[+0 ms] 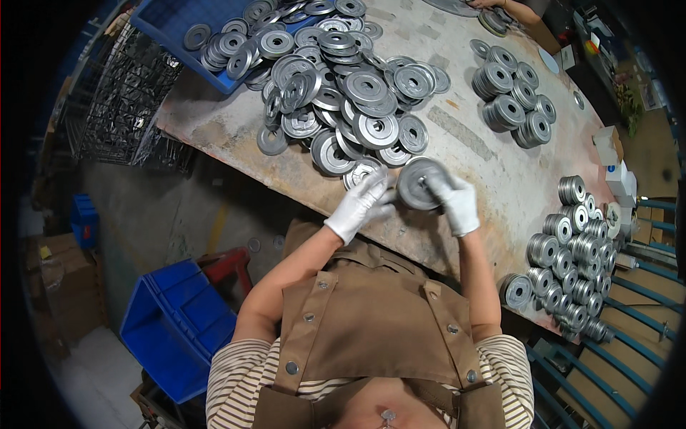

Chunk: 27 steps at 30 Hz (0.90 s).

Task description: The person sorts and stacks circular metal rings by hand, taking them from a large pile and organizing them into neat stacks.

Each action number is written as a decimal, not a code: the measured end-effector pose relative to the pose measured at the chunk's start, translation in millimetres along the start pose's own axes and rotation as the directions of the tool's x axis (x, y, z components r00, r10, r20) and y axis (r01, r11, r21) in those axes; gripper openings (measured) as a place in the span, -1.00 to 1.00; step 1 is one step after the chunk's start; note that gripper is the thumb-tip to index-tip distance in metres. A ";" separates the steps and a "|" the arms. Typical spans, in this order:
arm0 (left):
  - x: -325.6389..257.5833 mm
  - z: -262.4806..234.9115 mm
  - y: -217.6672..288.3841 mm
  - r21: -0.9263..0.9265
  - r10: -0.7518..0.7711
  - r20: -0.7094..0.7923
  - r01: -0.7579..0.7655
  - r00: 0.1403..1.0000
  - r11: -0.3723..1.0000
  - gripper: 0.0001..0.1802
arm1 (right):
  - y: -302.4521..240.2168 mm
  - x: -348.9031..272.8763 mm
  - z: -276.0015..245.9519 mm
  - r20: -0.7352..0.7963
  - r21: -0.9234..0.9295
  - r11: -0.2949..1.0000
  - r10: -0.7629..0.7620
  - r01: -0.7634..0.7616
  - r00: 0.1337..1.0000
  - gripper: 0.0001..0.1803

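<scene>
My right hand (454, 201), in a white glove, grips a grey metal disc (416, 187) with a hole at its centre, held over the table's near edge. My left hand (363, 205), also gloved in white, is just left of that disc with fingers stretched out and slightly blurred. It appears to hold nothing. Right beyond it lies another metal disc (364, 171), partly covered by the fingers. A large loose heap of similar metal discs (366, 89) spreads over the table (236, 154) in front of my hands.
A blue crate (166, 32) tipped at the back left holds part of the heap. Neat disc stacks stand at the far right (509, 111) and near right (562, 255). Another person's hand (488, 3) shows at the far edge. Blue bins (177, 314) are on the floor at left.
</scene>
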<state>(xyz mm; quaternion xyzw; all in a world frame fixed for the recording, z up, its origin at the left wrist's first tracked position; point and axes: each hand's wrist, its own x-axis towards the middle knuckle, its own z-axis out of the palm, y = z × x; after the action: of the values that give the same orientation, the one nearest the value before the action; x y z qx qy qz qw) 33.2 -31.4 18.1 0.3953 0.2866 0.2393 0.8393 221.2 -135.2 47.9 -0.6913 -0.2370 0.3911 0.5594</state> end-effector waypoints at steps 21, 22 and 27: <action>-7.5 -30.8 -6.1 -0.565 -0.316 -0.062 0.227 0.947 0.793 -0.38 | 21.5 -0.4 -25.0 -0.405 0.089 0.995 0.078 -0.046 0.911 -0.68; -7.2 -29.9 -5.2 -0.575 -0.305 -0.057 0.219 0.951 0.788 -0.38 | 23.4 -1.1 -26.6 -0.408 0.088 0.995 0.081 -0.050 0.910 -0.68; -6.1 -30.4 -5.5 -0.566 -0.292 -0.068 0.204 0.954 0.799 -0.38 | 35.3 -5.0 -23.9 -0.385 0.301 0.950 0.205 -0.088 0.900 -0.66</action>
<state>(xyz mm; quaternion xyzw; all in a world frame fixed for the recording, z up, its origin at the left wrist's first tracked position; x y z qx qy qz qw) 9.4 -22.4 -0.4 0.0756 0.3174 0.2289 0.9171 233.7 -162.3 17.0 -0.6892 -0.0037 0.3072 0.6562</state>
